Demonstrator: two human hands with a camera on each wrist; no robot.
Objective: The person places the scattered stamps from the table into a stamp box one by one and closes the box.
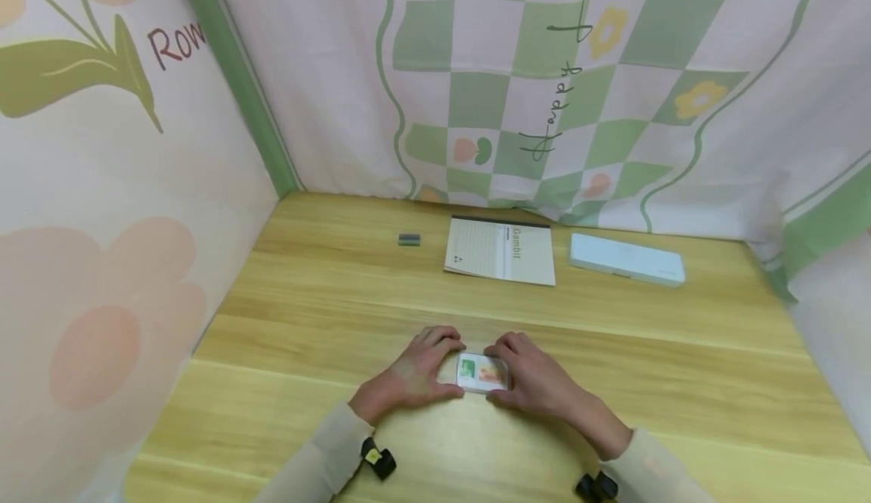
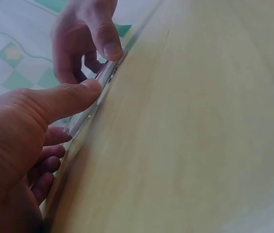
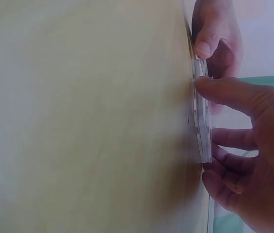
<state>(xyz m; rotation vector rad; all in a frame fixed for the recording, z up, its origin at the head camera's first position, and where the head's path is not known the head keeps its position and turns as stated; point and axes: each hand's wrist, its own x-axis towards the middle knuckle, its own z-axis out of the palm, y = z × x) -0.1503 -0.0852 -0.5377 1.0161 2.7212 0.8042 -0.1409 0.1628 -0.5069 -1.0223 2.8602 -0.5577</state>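
Note:
A small flat clear plastic case, with a green picture and an orange one showing through it, lies close to the tabletop near the table's front. The left hand holds its left end between thumb and fingers. At the right end, the right hand grips it the same way. From the left wrist, the thumb presses on the near edge of the case. In the right wrist view the transparent layered edge of the case shows, with the thumb on its near side and fingers behind.
Farther back on the wooden table lie a small dark and green block, a notebook marked Gambit and a pale blue box. A checked curtain hangs behind the table, and a flowered one at the left.

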